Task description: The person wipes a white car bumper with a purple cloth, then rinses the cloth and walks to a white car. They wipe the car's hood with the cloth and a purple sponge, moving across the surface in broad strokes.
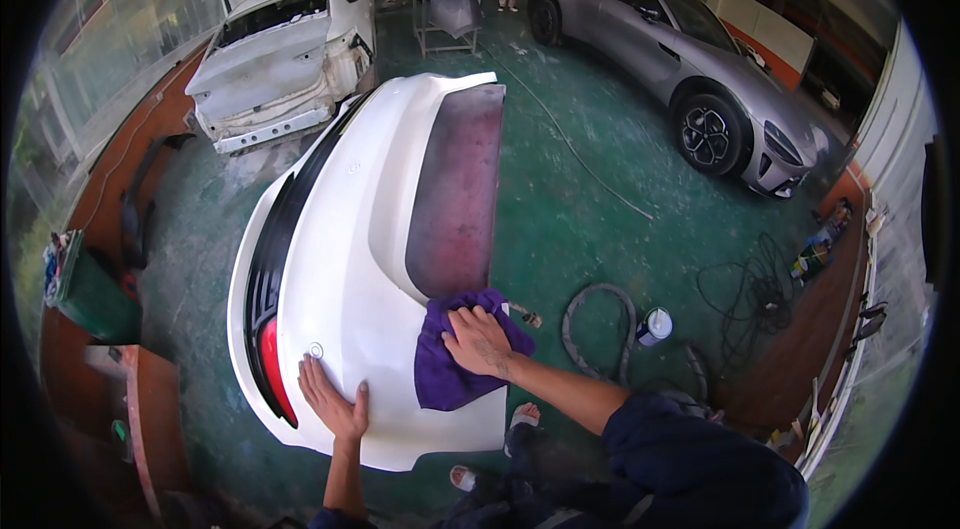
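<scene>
A white car body panel lies before me, with a black trim strip and a red tail lamp along its left side. My left hand rests flat on the near part of the panel, just below a small round emblem, holding nothing. On the right, my right hand presses a purple cloth against the white surface. The cloth covers the near corner of a dull reddish-grey section of the panel. The palm side of each hand is hidden.
A silver-grey car stands at the right. Behind the panel is a stripped white car. A dark bumper part sits on a metal stand near two people. On the green floor lie a hose, a can and cables.
</scene>
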`<action>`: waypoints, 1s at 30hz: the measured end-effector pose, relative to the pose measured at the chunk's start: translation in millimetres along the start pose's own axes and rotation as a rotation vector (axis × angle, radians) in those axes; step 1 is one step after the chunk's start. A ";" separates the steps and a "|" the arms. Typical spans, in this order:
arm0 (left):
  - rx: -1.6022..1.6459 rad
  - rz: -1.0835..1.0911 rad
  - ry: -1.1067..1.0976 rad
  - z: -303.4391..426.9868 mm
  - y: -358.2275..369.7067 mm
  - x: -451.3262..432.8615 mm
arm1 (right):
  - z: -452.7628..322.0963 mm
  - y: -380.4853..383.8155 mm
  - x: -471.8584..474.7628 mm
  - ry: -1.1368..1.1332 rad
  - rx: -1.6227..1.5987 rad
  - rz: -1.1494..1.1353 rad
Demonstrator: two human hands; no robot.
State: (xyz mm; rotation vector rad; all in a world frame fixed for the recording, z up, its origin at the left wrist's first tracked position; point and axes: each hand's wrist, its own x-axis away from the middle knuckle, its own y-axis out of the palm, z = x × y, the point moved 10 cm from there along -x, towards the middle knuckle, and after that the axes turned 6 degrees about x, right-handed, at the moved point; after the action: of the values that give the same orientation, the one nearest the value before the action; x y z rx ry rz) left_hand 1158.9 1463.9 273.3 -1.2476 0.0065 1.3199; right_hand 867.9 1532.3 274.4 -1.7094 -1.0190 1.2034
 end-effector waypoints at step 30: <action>0.821 0.193 -1.160 281.6 80.6 78.4 | 94.3 -100.7 -0.5 -0.450 -0.781 -0.509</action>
State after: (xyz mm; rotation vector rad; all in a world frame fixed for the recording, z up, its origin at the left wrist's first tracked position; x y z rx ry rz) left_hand 955.0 1687.9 287.4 0.2954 -0.1412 1.7789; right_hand 760.5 1582.7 344.9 -1.5597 -2.2655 0.9081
